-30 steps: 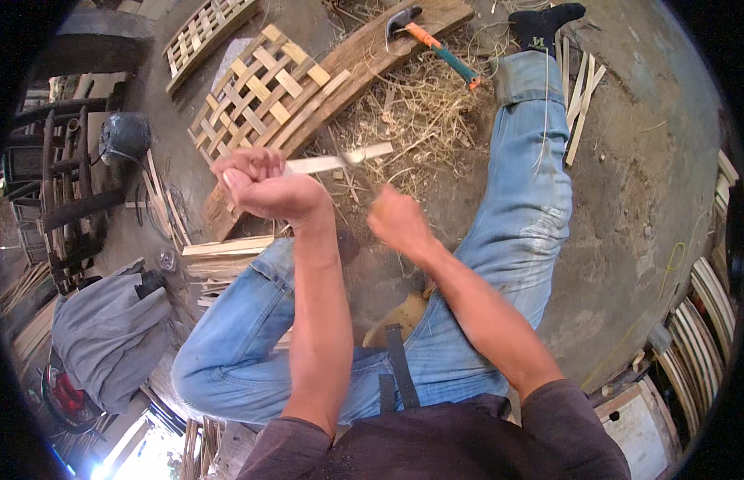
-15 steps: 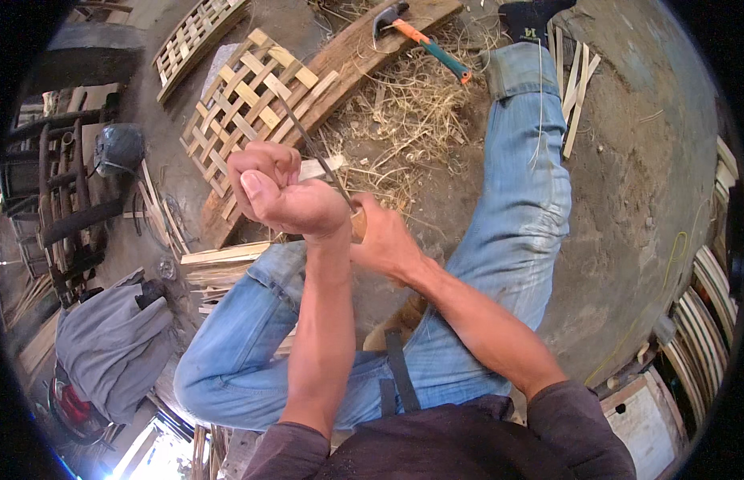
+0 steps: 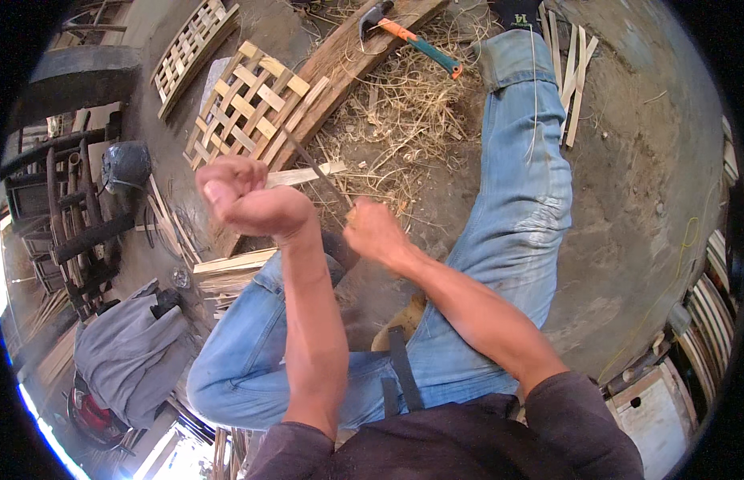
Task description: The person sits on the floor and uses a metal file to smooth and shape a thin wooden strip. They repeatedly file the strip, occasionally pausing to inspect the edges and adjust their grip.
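My right hand point(image 3: 376, 232) is closed round the handle of a long, thin knife point(image 3: 322, 174). Its dark blade slants up and left towards a woven lattice panel point(image 3: 248, 104) of pale wood strips. To the left, my left hand point(image 3: 248, 196) is curled into a fist, thumb folded over the fingers; whatever it may hold is hidden. Just beyond its wrist lies a flat pale wood strip point(image 3: 308, 173), under the blade. The panel rests against a thick brown plank point(image 3: 332, 60).
A claw hammer point(image 3: 412, 38) lies across the plank. Curly shavings point(image 3: 412, 112) cover the ground beside it. Another lattice panel point(image 3: 192, 52) is at the far left. Loose strips point(image 3: 576, 84) lie past my stretched leg, more point(image 3: 228, 276) by my bent knee. Grey cloth point(image 3: 136, 352) lies left.
My left fist has moved left, away from the right hand, uncovering more of the pale strip. The right hand keeps its grip on the knife. The whole view has shifted slightly.
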The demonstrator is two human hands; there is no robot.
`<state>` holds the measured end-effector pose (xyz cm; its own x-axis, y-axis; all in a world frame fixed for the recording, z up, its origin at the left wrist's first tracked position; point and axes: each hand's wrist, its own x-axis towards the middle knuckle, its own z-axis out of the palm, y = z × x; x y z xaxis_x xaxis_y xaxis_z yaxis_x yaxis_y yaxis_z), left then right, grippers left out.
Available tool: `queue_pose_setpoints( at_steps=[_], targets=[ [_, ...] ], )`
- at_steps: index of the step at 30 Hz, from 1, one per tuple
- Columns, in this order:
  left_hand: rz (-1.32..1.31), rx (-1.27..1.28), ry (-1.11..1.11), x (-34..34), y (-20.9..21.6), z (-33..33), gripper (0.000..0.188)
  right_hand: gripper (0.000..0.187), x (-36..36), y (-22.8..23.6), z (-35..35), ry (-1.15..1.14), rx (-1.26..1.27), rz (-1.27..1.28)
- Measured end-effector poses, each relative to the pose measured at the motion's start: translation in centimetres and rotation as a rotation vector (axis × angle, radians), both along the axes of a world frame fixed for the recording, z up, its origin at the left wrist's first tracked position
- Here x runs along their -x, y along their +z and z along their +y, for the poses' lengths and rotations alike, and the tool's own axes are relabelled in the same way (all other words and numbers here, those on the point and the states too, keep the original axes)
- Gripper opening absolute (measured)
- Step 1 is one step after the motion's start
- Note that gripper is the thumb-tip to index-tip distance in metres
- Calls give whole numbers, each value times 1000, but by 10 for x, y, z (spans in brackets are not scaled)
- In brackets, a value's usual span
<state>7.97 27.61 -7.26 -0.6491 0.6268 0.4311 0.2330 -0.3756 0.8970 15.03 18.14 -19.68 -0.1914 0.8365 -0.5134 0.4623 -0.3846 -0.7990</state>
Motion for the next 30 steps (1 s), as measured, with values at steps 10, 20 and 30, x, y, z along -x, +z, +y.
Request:
queue_pose_setpoints(
  at_steps=[10, 20, 30],
  targets=[
    [-142, -73, 63, 21, 4, -2, 31, 29, -2, 41, -3, 99, -144, 120],
    [-100, 0, 68, 29, 2, -10, 32, 35, 2, 11, -14, 97, -228, -3],
    [-48, -39, -72, 10, 4, -7, 31, 31, -13, 16, 4, -11, -47, -39]
  ],
)
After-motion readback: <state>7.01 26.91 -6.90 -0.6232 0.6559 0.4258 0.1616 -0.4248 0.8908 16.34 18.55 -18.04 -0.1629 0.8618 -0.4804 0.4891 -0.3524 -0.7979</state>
